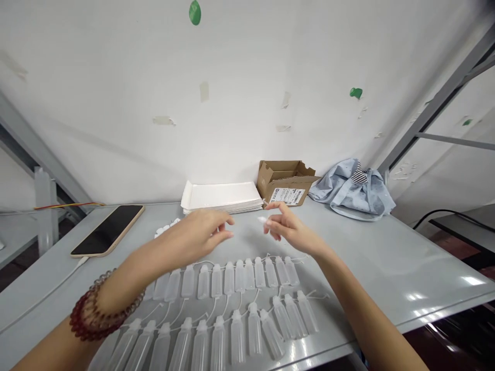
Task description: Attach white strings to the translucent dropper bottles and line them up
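Note:
My left hand (207, 229) hovers over the table, thumb and fingers curved and apart, nothing visible between them. Facing it, my right hand (288, 226) pinches a small white pointed piece (263, 220), perhaps a nozzle cap; its exact kind is hard to make out. Below both hands lie two rows of translucent plastic squeeze bottles, a back row (216, 281) and a front row (201, 345), with thin white cords at their necks. Several small white pieces (166, 228) are partly hidden behind my left forearm.
A stack of white envelopes (222, 196) and an open cardboard box (288, 183) stand against the wall. A light blue cloth bag (353, 190) lies at the right. At the left, a phone (108, 231) is plugged into a white cable (46, 293) on the grey table (406, 257).

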